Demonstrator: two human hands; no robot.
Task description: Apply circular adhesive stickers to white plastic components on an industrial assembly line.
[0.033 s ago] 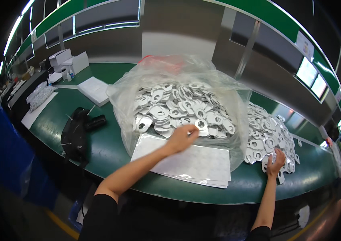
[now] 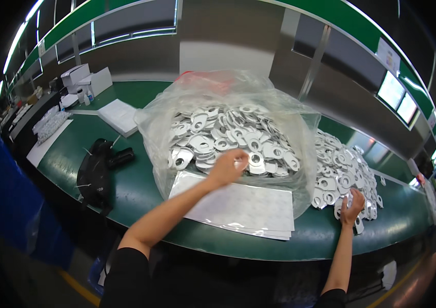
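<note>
A clear plastic bag [image 2: 156,138] lies wide-mouthed before me, full of flat silver metal pieces [image 2: 202,143], each with a round hole. At the bag's front edge is my left hand [image 2: 226,168], thumb and fingers curled together in a pinch. Something pale shows at its fingertips, too blurred to name. A second heap of the same pieces [image 2: 338,167] spreads over the table to the right of the bag. My right hand [image 2: 352,207] rests at that heap's near edge, its thumb and fingers curved about a flat metal piece that is partly hidden.
Pale flat sheets [image 2: 238,208] lie stacked in front of the bag on the green table [image 2: 310,246]. A black tool-like object [image 2: 95,174] with cable ties sits left. Behind it are a white stack [image 2: 119,115], boxes [image 2: 77,75] and a bag of small pale items [image 2: 54,124].
My left hand has moved a little to the left and away from me, over the bag's front edge. My right hand stays by the right heap.
</note>
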